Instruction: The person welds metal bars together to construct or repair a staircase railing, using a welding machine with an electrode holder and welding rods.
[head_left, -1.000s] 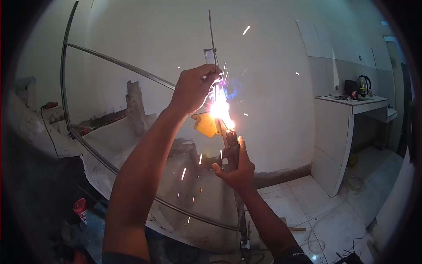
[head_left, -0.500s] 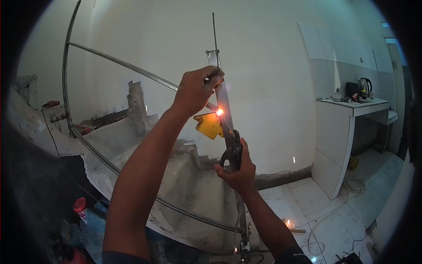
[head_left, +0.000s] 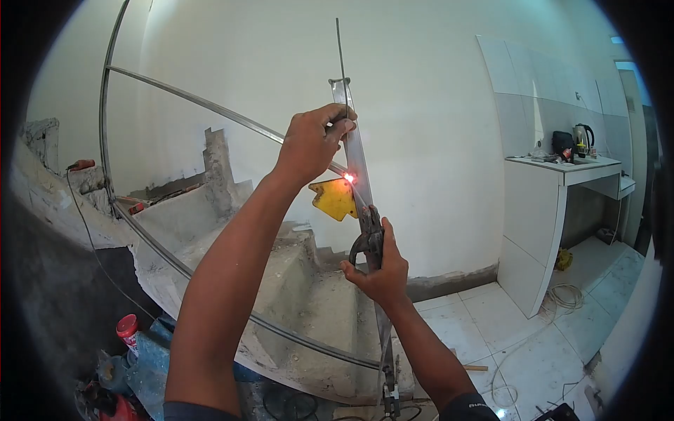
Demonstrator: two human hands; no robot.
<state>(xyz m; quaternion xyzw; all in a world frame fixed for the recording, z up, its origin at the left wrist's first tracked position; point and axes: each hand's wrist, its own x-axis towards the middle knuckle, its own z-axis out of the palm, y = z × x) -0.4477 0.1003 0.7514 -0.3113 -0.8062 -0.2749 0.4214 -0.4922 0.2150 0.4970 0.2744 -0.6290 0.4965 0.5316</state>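
Note:
My left hand [head_left: 316,140] pinches a thin metal rod [head_left: 340,56] against the upper part of an upright steel post [head_left: 358,151]. Below it, my right hand [head_left: 386,263] is wrapped around a dark welding electrode holder [head_left: 371,235], whose electrode points up toward a small glowing weld spot [head_left: 349,178]. That glow sits where a slanted steel rail [head_left: 210,107] meets the post. Just under the joint, a yellow welding magnet [head_left: 334,199] rests against the post. My left wrist and hand hide part of the rail.
Rough concrete stairs [head_left: 281,281] lie behind the lower rail [head_left: 302,340]. A tiled counter [head_left: 530,231] with a kettle [head_left: 583,137] stands at right, a coiled cable [head_left: 564,298] on the floor by it. At lower left is a red-lidded container [head_left: 128,330].
The glow at the joint has become smaller and redder, and sparks near the floor have gone. The thin rod's top has shifted slightly left; both hands stay almost in place.

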